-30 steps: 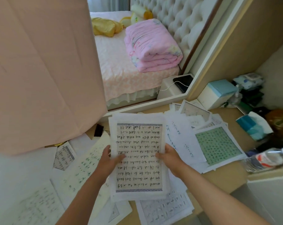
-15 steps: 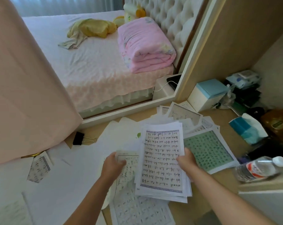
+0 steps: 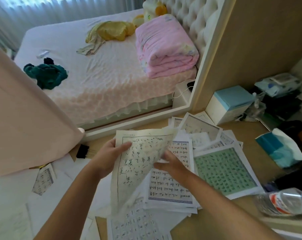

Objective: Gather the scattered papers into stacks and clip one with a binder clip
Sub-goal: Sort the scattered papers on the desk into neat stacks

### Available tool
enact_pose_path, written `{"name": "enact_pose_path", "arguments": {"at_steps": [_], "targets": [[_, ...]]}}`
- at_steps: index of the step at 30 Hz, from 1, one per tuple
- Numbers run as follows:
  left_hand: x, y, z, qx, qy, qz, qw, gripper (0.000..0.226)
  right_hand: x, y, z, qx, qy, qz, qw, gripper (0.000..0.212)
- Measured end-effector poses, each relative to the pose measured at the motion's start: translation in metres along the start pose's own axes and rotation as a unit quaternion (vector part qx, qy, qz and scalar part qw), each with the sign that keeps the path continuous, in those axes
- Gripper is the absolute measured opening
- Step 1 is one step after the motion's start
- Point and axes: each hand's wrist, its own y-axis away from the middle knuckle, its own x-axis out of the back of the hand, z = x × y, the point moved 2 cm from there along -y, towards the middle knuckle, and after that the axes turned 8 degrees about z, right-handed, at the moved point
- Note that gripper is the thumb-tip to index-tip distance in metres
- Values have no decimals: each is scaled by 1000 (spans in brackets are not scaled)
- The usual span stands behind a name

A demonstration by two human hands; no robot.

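Observation:
My left hand (image 3: pixel 110 155) grips the upper left edge of a thin handwritten sheet (image 3: pixel 138 163) and holds it lifted over the desk. My right hand (image 3: pixel 171 164) touches that sheet's right edge, fingers spread, above a stack of printed pages (image 3: pixel 171 186) lying flat. A green-grid page (image 3: pixel 224 172) lies to the right of the stack, with more loose papers (image 3: pixel 198 127) fanned behind it. Another sheet (image 3: pixel 138 226) lies near the front edge. A black binder clip (image 3: pixel 82 151) rests on the desk to the left of my left hand.
A pink cloth (image 3: pixel 25 118) hangs over the left side. A small paper scrap (image 3: pixel 42 181) lies lower left. To the right stand a blue-topped box (image 3: pixel 230 103), a tissue pack (image 3: pixel 278 149) and a lying water bottle (image 3: pixel 282 201). A mirror frame (image 3: pixel 146 120) borders the desk's back.
The printed stack now lies on the desk. My left hand has picked up a thin handwritten sheet from the left and raised it, and my right hand left the stack for that sheet.

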Motion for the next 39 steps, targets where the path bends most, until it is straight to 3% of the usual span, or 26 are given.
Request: {"name": "enact_pose_path", "arguments": {"at_steps": [2, 4, 7, 9, 11, 14, 18, 21, 24, 27, 30, 35, 39], "targets": [[-4, -9, -4, 5, -4, 51, 999, 26, -2, 3, -10, -14, -114, -40, 993, 30], [-1, -22, -11, 8, -14, 112, 994, 25, 4, 4, -10, -32, -146, -9, 989, 27], [1, -34, -29, 39, -36, 96, 994, 32, 23, -1, 8, -49, -105, 138, 984, 30], [-8, -37, -48, 85, -105, 54, 989, 42, 42, -4, 25, -82, -40, 255, 963, 34], [-22, -42, -71, 102, -163, 44, 980, 39, 61, -7, 46, -108, 46, 317, 941, 45], [-41, -54, -101, 82, -209, 75, 972, 21, 74, -14, 73, -133, 130, 305, 934, 46], [-51, -69, -128, 66, -293, 106, 948, 20, 78, -20, 84, -131, 193, 339, 911, 39], [-53, -80, -143, 35, -400, 159, 902, 49, 77, -27, 85, -162, 231, 387, 878, 48], [-63, -80, -145, 39, -432, 181, 882, 80, 73, -37, 83, -208, 181, 383, 882, 57], [-66, -85, -148, 39, -406, 203, 890, 91, 64, -43, 81, -231, 142, 340, 901, 52], [-54, -94, -154, 58, -369, 221, 901, 91, 53, -46, 84, -225, 183, 299, 909, 43], [-40, -92, -153, 94, -249, 151, 952, 61, 42, -40, 77, -153, 187, 289, 926, 51], [-39, -80, -137, 35, -255, 170, 951, 38, 47, -26, 73, -116, 88, 275, 950, 41]]}}
